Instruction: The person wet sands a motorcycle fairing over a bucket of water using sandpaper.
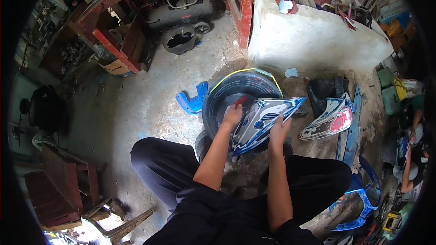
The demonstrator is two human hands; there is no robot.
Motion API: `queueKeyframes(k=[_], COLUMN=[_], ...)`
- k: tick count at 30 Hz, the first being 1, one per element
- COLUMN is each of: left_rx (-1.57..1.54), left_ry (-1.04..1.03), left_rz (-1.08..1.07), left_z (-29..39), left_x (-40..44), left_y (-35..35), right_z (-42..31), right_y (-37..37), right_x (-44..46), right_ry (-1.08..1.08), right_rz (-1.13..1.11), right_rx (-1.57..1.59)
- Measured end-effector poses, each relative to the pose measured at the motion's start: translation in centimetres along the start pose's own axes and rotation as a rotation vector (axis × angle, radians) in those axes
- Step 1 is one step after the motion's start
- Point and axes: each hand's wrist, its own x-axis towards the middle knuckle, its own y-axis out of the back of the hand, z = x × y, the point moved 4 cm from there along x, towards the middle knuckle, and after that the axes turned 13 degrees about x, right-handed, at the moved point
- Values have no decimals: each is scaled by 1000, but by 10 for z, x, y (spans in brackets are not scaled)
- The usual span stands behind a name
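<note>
A motorcycle fairing panel (261, 120), patchy with blue, white and grey, lies tilted across the front of a round black basin (212, 104). My right hand (280, 132) grips the panel along its right edge. At the panel's left side, my left hand (233, 114) is closed on a small red piece (241, 101), whose kind I cannot make out. Whether that piece touches the panel is unclear. A yellow hose or strip (227, 76) runs along the basin's far rim. Left of the basin sits a blue plastic part (194, 99).
Another worn fairing panel (327, 120) with a red patch lies to the right, beside a long blue strip (352, 140). More blue body parts (361, 206) lie at lower right, near another person's arm (407, 168). A white low wall (309, 36) and a compressor (186, 13) stand ahead.
</note>
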Motion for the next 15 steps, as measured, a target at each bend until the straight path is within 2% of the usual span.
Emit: queueKeyframes(k=[2,4,5,8,10,12,15], left_rx=[59,-111,-169,-74,-135,-170,-218], left_ry=[22,-10,-20,-119,-123,-140,-172], left_rz=[85,80,79,195,190,186,292], left_z=[-11,-10,-6,16,22,26,29], left_x=[-7,-25,-35,-62,-70,-81,-94], left_y=[2,11,17,41,54,67,82], right_z=[-15,-29,-42,-61,-64,-56,-44], right_y=[0,0,-3,-6,-1,3,10], right_x=[-6,-11,-16,-13,-6,-3,1], right_ry=[5,0,15,92,44,-229,-288], right_rz=[-15,-30,-107,-202,-241,-218,-273], right_rx=[32,-7,95,164,197,472,522])
